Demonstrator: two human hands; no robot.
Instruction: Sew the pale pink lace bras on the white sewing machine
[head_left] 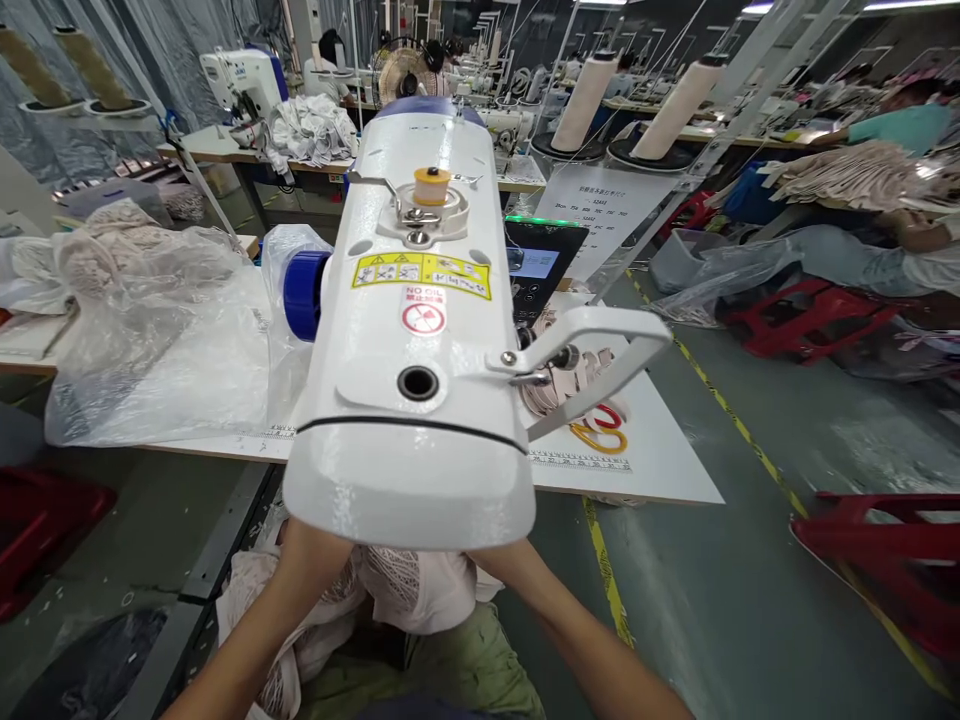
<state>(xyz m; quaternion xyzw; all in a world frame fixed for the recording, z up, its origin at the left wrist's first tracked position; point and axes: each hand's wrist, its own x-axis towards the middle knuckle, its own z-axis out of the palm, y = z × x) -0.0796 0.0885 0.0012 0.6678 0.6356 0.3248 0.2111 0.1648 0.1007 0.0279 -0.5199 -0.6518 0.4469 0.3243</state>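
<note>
Pale pink lace-trimmed fabric (405,590), light, limp and best pinched near its edge, lies under the near end of a white sewing machine (420,330), whose head hides both hands, so whether the fingers grip it cannot be told.

Both hands hidden under the sewing machine head (412,330), only forearms visible | pale fabric (409,590) partly covered by it | scissors (600,428) half hidden behind the arm | printed sheet (600,205) text too small to read
</note>
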